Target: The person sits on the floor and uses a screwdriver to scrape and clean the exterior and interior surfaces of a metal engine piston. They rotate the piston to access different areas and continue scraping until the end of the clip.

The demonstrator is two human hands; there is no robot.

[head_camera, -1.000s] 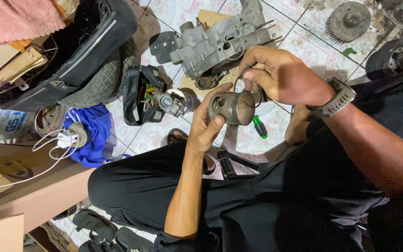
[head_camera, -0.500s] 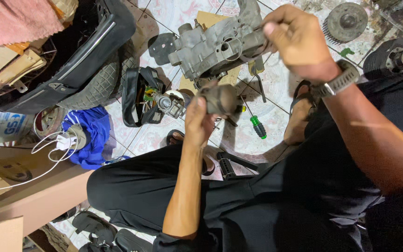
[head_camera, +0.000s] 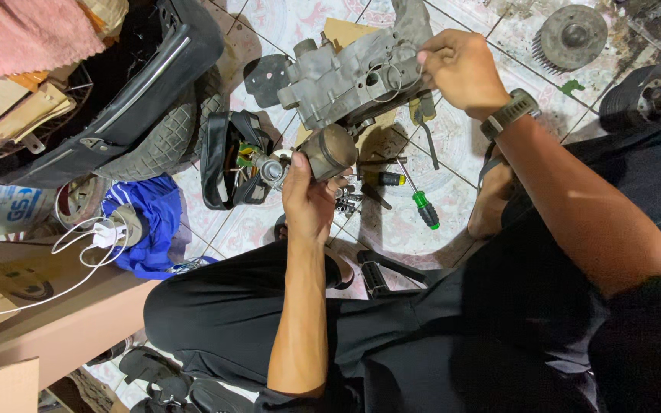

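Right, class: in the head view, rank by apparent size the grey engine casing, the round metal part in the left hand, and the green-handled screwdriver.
1. Grey engine casing, clearly largest.
2. Round metal part in the left hand.
3. Green-handled screwdriver.
The held part is nearer the camera than the floor items, so ranks 2 and 3 are unsure.
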